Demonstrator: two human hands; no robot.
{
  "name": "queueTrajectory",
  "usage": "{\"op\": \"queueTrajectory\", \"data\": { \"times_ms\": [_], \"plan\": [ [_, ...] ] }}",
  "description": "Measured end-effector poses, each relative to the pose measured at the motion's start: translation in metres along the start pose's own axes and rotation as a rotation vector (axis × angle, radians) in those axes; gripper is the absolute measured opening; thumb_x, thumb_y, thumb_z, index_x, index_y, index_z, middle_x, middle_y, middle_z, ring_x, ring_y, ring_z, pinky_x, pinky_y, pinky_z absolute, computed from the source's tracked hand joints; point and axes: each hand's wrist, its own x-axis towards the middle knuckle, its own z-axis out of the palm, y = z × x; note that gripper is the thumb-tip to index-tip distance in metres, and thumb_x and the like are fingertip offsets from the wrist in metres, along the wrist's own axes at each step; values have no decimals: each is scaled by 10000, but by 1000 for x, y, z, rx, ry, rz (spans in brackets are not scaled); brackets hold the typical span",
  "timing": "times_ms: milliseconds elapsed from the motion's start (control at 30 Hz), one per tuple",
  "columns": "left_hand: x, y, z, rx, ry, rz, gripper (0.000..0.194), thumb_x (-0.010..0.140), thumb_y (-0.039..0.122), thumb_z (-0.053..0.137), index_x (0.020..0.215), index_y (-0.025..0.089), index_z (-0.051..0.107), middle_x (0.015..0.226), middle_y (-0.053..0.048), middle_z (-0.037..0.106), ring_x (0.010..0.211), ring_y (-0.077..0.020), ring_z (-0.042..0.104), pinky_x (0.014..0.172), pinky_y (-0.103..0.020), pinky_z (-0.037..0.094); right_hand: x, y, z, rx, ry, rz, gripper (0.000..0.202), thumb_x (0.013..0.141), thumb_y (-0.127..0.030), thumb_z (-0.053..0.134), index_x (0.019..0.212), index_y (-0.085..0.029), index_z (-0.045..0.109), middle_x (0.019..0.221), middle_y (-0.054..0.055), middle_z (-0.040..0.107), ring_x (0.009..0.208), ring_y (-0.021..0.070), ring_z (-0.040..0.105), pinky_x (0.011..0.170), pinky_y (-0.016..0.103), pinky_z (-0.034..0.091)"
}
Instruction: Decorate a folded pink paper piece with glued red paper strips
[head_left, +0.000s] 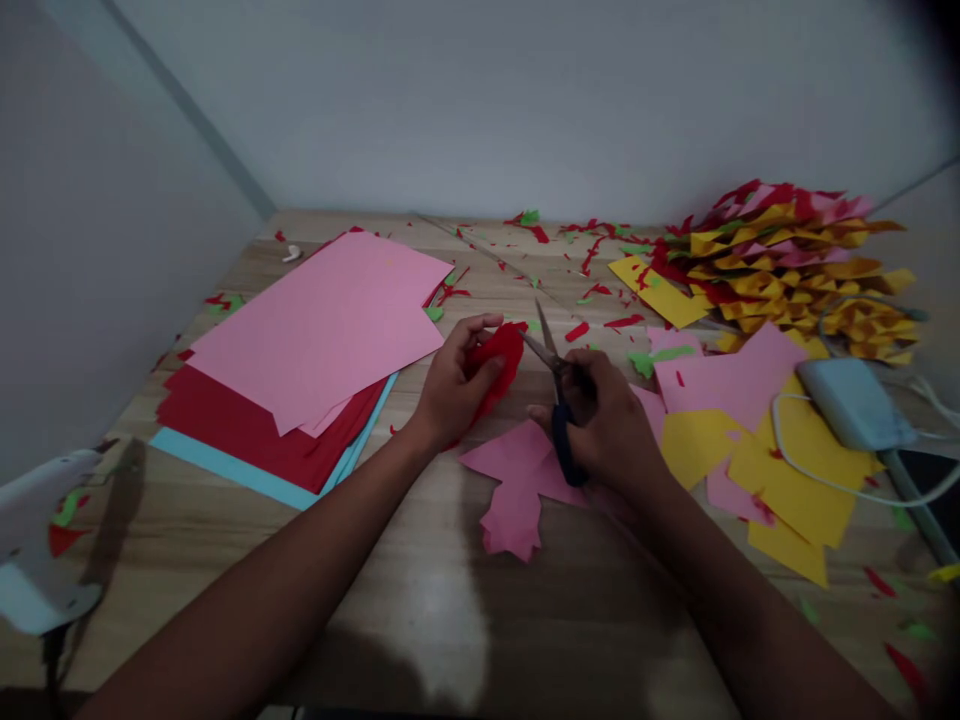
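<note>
My left hand [459,385] is closed round a red paper piece [508,352] with a rough, curved edge, held above the table. In my right hand [600,410] is a pair of scissors [553,358] with dark handles. Its blades are spread apart, and one tip is at the right edge of the red paper. Below my hands lies a cut pink paper shape [514,508] with a jagged end, partly under my right hand.
At left lies a stack of pink sheets [330,320] over red sheets [255,430] and light blue ones. A white glue gun [45,530] stands near left. Rightward are yellow scraps [795,490], a white power adapter [855,400] with cable, and piled folded paper [795,270]. Red and green snippets are scattered.
</note>
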Motion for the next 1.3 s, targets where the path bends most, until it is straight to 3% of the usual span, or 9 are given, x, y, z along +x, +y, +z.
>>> {"op": "queueTrajectory", "data": {
  "times_ms": [100,200,300,500,700,867,1300],
  "plan": [
    [0,6,-2,-57,-22,-34,283,879,305,674,1146,222,624,1159,-53,657,1040,-170,605,906,-295,480,-1,1,1,3,-26,-1,504,728,-399,771,1153,-263,538,978,51,653,932,272,617,864,465,501],
    [0,11,-2,-112,-6,-68,174,911,378,656,935,208,625,882,-5,633,801,-133,568,756,-269,470,-2,2,1,16,-21,-1,494,720,-360,772,1158,-274,560,983,42,665,933,267,626,865,455,507],
    [-1,11,-3,-103,14,-83,222,871,352,708,805,202,558,727,38,536,663,-105,478,650,-247,424,-4,3,3,6,10,-17,470,722,-323,765,1155,-278,588,972,33,676,935,266,627,862,449,511],
    [-1,12,-7,-90,-70,-84,174,835,313,749,859,189,630,793,19,629,712,-111,542,683,-244,441,-5,6,3,-54,4,-70,518,717,-318,767,1191,-259,569,1034,61,654,997,288,607,907,470,499],
    [0,17,-9,-56,-58,-87,253,832,402,754,775,179,649,726,22,600,688,-113,521,683,-246,442,-4,5,-5,-66,-45,-60,525,727,-322,748,1203,-272,530,1094,65,631,1023,283,597,917,457,501],
    [0,16,-9,-71,-47,-84,226,823,387,761,804,177,681,764,11,640,733,-126,557,702,-253,436,-3,5,-1,-49,-68,-84,526,718,-329,754,1200,-242,561,1139,101,658,1086,301,615,965,472,494],
    [-1,13,-9,-50,-38,-81,190,839,363,747,800,190,678,726,28,607,670,-106,506,652,-249,407,0,9,-5,-18,-82,6,424,739,-336,758,1150,-244,705,1009,64,763,890,245,714,835,408,563]
  ]
}}
